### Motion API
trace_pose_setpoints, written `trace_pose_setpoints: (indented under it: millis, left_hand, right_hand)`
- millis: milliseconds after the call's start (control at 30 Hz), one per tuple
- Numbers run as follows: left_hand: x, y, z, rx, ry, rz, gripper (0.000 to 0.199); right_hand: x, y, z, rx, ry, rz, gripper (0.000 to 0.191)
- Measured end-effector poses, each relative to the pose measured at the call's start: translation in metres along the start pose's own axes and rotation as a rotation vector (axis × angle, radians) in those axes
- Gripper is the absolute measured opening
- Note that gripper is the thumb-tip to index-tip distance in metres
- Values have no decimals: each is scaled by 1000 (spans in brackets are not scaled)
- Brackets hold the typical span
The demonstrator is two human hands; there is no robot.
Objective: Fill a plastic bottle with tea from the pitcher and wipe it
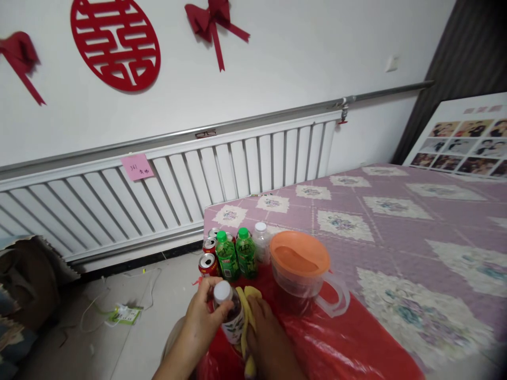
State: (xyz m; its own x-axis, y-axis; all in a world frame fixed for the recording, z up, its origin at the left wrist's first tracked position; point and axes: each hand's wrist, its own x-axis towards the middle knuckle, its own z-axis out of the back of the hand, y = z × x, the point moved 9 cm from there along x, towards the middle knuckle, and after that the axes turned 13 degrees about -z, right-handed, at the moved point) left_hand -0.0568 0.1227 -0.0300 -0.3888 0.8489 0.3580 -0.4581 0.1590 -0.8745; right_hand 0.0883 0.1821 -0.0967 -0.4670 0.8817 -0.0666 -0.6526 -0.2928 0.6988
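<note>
A bottle (233,323) with a white cap and a leaf-patterned label stands nearly upright near the front. Wrapped around its upper part is my left hand (206,306). On the bottle's other side, my right hand (267,332) presses a yellow cloth (246,311) against it; some of those fingers are hidden. Just beyond are two green bottles (227,257) with green caps, several red drink cans (208,264) and a clear bottle (261,240) with a white cap. To the right sits a clear plastic jug (295,285) with an orange lid (301,253).
A red plastic sheet (348,343) lies under the items. Beside it spreads a purple floral cover (344,203). Behind runs a white radiator (233,169) with a pink note (137,167). Cables and a green packet (124,314) lie on the floor, left. A photo board (463,137) leans at right.
</note>
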Motion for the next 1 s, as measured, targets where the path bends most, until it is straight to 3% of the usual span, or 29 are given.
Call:
trace_pose_setpoints:
  millis: [233, 367, 467, 700, 1000]
  left_hand:
    - [-1, -1, 8, 119, -93, 12, 40]
    - [3, -7, 4, 180, -21, -90, 41]
    - [3, -5, 4, 195, -5, -108, 38]
    - [4, 0, 7, 145, -7, -54, 43]
    - [-1, -2, 2, -307, 159, 91, 51]
  right_hand:
    - [-10, 3, 12, 184, -90, 49, 65]
    - [-23, 12, 25, 313, -214, 141, 65]
    - [-26, 18, 21, 269, -259, 186, 61]
    - [-3, -6, -11, 43, 7, -63, 65]
    - [-4, -6, -8, 161, -54, -5, 70]
